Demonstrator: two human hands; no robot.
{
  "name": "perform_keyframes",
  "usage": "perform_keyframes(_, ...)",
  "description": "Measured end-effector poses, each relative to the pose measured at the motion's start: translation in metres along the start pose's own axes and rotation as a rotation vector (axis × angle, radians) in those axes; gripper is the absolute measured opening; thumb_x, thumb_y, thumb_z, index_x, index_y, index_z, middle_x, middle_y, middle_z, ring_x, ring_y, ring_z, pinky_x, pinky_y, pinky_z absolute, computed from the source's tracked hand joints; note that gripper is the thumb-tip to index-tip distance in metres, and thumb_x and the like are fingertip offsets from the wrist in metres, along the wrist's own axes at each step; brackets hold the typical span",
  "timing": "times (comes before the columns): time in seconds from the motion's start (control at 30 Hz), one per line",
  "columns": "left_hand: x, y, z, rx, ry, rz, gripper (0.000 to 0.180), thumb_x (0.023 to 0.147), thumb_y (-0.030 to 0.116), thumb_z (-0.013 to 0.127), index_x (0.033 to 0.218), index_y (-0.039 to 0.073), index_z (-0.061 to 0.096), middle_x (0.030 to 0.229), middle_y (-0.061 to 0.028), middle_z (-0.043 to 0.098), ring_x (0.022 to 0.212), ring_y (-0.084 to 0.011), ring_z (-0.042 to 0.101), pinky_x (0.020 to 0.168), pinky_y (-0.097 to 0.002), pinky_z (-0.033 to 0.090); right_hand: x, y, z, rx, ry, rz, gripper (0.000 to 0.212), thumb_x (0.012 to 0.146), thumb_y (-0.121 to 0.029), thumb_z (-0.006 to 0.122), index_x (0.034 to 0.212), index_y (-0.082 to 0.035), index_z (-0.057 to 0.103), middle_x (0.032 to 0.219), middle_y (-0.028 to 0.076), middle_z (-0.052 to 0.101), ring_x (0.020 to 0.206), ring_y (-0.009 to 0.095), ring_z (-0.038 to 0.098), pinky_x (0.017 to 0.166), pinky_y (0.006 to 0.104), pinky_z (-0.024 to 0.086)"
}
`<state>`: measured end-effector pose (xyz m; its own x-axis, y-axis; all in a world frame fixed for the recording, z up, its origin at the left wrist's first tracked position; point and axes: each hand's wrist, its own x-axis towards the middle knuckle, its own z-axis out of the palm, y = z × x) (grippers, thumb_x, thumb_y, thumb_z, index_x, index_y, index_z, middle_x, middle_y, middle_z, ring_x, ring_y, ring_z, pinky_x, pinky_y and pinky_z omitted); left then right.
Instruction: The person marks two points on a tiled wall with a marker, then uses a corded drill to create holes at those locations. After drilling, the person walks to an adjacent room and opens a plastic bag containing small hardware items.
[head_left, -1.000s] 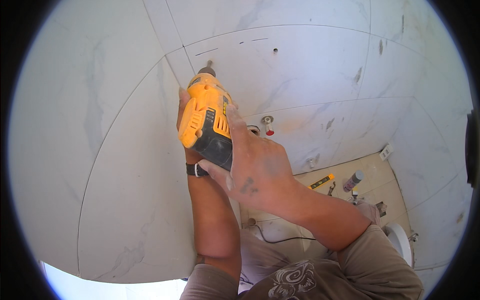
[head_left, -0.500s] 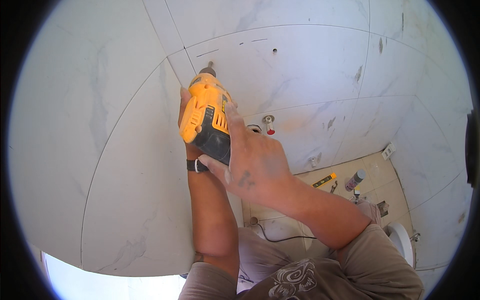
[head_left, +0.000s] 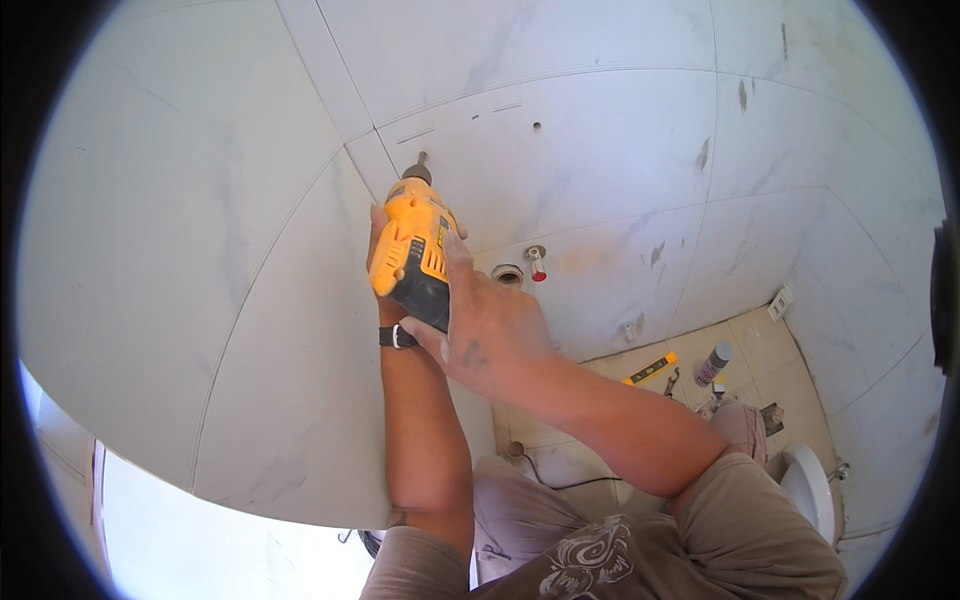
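A yellow and black power drill [head_left: 412, 262] points up at the white marbled tile wall [head_left: 600, 150], its bit meeting the tile just below a short pencil line. My right hand [head_left: 495, 325] is closed on the drill's rear and right side, its thumb near the black lower part. My left hand [head_left: 377, 222] supports the drill's front from the far left side; most of its fingers are hidden behind the yellow body. A dark wristband [head_left: 398, 337] circles my left wrist.
A round hole [head_left: 537, 126] lies to the right of the bit. Below it, a red-tipped pipe fitting [head_left: 537, 264] and an open pipe [head_left: 507, 273] come out of the wall. A yellow level [head_left: 652, 369], a spray can [head_left: 713, 363] and a cable [head_left: 580, 485] lie or stand on the floor.
The whole view has shifted, so the wall and drill appear slightly lower. Both hands keep their hold on the drill, and its bit stays at the same spot on the tile.
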<state>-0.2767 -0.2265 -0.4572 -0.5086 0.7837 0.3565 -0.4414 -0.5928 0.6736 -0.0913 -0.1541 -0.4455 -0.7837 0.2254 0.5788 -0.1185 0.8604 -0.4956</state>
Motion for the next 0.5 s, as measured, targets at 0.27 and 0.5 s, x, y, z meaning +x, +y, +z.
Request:
perform_keyframes(0.27, -0.017, -0.001, 0.02, 0.067, -0.022, 0.002, 0.078, 0.099, 0.074, 0.048, 0.132, 0.003, 0.048, 0.105, -0.0259, 0.064, 0.082, -0.0338, 0.072, 0.07, -0.0426, 0.066, -0.016, -0.007, -0.009, 0.091, -0.102, 0.015, 0.096, 0.096, -0.048, 0.07, 0.155, 0.01, 0.023, 0.109, 0.027, 0.069, 0.086, 0.039, 0.073, 0.068, 0.0464, 0.058)
perform_keyframes(0.5, -0.026, 0.0, 0.039, 0.044, 0.074, -0.009, 0.078, 0.1, 0.073, 0.048, 0.129, 0.001, 0.051, 0.1, -0.0268, 0.065, 0.078, -0.0344, 0.071, 0.067, -0.0445, 0.065, -0.019, -0.012, -0.013, 0.105, -0.045, -0.013, 0.094, 0.097, -0.049, 0.068, 0.153, 0.014, 0.026, 0.113, 0.033, 0.067, 0.084, 0.041, 0.073, 0.068, 0.047, 0.059)
